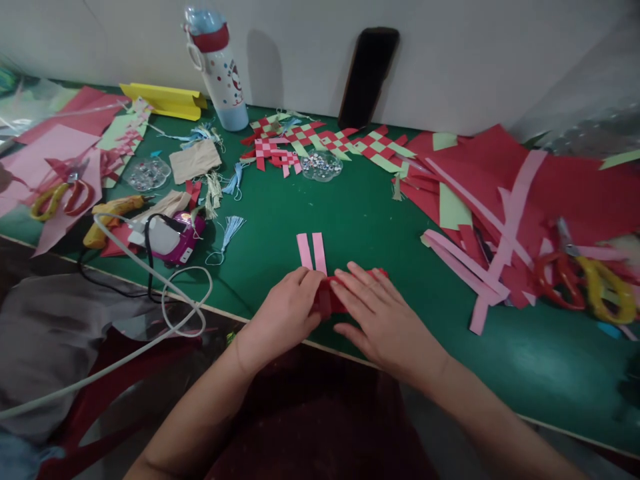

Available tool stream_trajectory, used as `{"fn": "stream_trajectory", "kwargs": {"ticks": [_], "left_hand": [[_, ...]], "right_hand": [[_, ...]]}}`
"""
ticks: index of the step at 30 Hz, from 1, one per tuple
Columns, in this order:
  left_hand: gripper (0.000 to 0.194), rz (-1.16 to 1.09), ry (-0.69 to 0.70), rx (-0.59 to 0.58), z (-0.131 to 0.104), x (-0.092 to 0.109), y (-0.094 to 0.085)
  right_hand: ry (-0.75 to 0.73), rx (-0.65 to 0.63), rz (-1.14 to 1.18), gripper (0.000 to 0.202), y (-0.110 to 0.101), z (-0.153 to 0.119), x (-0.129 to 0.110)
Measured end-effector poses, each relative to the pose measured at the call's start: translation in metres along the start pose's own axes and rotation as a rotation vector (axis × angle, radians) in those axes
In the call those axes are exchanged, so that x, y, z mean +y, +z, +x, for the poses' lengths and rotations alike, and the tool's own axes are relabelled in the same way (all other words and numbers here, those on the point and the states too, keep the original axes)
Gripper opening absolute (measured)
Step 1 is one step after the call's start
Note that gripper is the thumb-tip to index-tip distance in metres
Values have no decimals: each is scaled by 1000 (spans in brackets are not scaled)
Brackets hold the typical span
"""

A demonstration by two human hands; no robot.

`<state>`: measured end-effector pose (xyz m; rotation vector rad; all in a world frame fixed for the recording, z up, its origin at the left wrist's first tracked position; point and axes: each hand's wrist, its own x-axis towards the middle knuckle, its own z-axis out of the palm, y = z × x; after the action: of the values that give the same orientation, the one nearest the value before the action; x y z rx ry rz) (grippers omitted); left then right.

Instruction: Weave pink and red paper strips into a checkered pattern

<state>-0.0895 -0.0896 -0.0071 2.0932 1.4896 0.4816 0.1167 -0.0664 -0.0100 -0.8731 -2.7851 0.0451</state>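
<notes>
Close to the table's front edge, a piece of red paper (339, 303) lies partly hidden beneath my two hands. Two pink paper strips (320, 253) stick out from it toward the wall, side by side with a narrow gap. My left hand (286, 303) grips the left end of the red paper, its fingers bent and pressed together near the foot of the strips. On the right, my right hand (376, 308) lies flat over the red paper with fingers stretched out and the thumb apart. How the strips join the red paper is hidden.
Red and pink paper (500, 200) and scissors (575, 267) lie right. Woven paper pieces (330, 141) and a bead dish (321, 165) are behind. Left are a purple device (183, 239), a cable (185, 320), tassels (231, 233); a bottle (220, 73) and phone (369, 77) stand by the wall.
</notes>
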Motion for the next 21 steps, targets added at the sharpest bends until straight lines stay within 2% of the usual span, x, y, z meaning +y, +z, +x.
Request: {"fn": "stream_trajectory", "kwargs": {"ticks": [4,9,11,13,16,18,21], "left_hand": [[34,-2,3,-2,1,2,0],[39,-81,9,7,-1,-1,-6],[30,-177,14,59,-5,-5,-9],[21,-221,16,163,-10,-9,-13],[19,-125,61,253,-23,-12,-16],[30,-61,123,209,-34,-12,-15],[62,-4,210,114,-50,-13,-9]], "right_hand": [[-28,-57,-26,52,12,-7,2],[34,20,-49,64,9,-11,5],[12,20,-18,67,8,-8,2],[-26,-3,8,71,10,-6,-2],[-65,-25,11,77,13,-8,-8],[-75,-26,17,75,14,-16,-13],[-56,16,31,50,14,-34,-23]]}}
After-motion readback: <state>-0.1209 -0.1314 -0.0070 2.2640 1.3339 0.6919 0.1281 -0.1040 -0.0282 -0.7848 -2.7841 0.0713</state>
